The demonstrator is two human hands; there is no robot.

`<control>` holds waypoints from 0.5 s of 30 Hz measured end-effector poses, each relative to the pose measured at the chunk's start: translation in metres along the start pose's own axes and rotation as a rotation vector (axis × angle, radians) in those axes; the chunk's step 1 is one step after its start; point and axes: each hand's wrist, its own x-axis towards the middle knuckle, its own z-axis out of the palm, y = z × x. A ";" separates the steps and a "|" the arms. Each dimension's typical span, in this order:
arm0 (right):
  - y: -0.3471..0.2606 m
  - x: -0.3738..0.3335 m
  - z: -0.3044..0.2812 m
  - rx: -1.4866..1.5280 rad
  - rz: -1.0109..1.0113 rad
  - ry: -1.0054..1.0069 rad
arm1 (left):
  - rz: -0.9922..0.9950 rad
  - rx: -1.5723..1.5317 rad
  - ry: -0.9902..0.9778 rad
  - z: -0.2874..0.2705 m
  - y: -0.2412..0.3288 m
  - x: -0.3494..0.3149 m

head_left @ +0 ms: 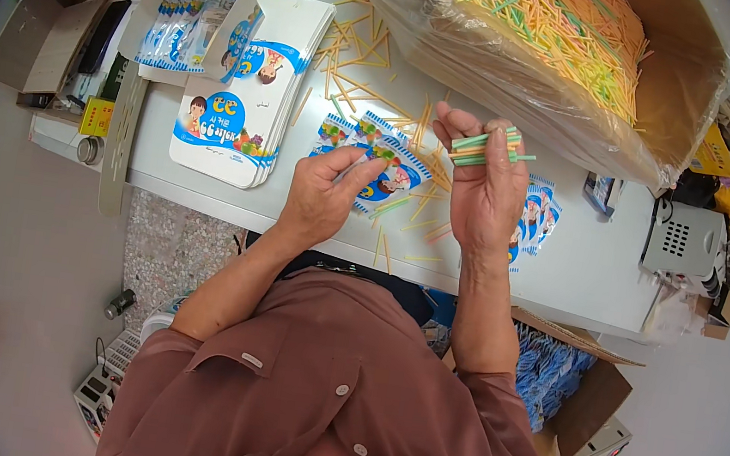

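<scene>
Brown buttoned shirt [286,394] foremost, the left grip [318,198] pinches a blue-and-white plastic sachet [395,183] at its twelve o'clock and the right grip [493,190] clamps slim green-and-orange sticks [473,155] at one, apparently a filling step, next probably needing stick ends aligned with the sachet.

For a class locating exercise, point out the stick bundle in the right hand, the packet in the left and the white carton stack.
Stick bundle [470,150], head view: on its left part, green sticks.
Packet [396,179], head view: on its printed front.
White carton stack [240,106], head view: top carton's face.
</scene>
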 end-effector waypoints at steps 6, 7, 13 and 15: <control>0.017 -0.009 0.012 0.138 0.134 -0.003 | -0.046 -0.221 0.060 0.009 -0.006 -0.004; 0.021 -0.011 0.013 0.139 0.135 -0.003 | -0.079 -0.280 0.048 0.010 -0.004 -0.003; 0.026 -0.016 0.016 0.192 0.178 0.017 | -0.068 -0.230 0.014 0.008 -0.009 -0.004; 0.021 -0.014 0.012 0.161 0.152 0.015 | -0.041 -0.180 0.015 0.008 -0.008 -0.006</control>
